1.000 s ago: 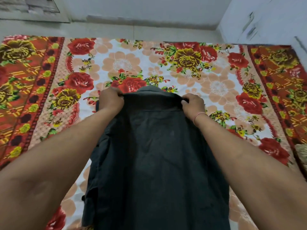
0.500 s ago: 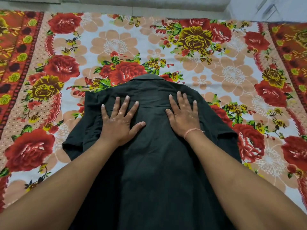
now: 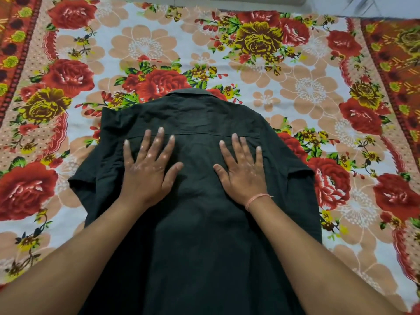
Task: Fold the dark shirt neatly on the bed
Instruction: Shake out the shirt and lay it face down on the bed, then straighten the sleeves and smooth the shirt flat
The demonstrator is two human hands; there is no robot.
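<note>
The dark shirt (image 3: pixel 197 223) lies back-up and spread flat on the bed, collar pointing away from me, short sleeves out to both sides. My left hand (image 3: pixel 147 169) rests palm-down on the left shoulder area, fingers spread. My right hand (image 3: pixel 242 171), with a pink thread at the wrist, presses flat on the right shoulder area just below the yoke seam. Neither hand grips the cloth. The shirt's lower part runs out of view beneath my arms.
A floral bedsheet (image 3: pixel 295 83) with red and yellow roses covers the bed all around the shirt. Red patterned borders run along the left and right sides. A pale wall or floor strip (image 3: pixel 375 5) shows beyond the far edge.
A second ago both hands pinched the shirt's shoulders and held it up. They let go, the shirt dropped flat, and the palms now press on it slightly lower than half a second ago.
</note>
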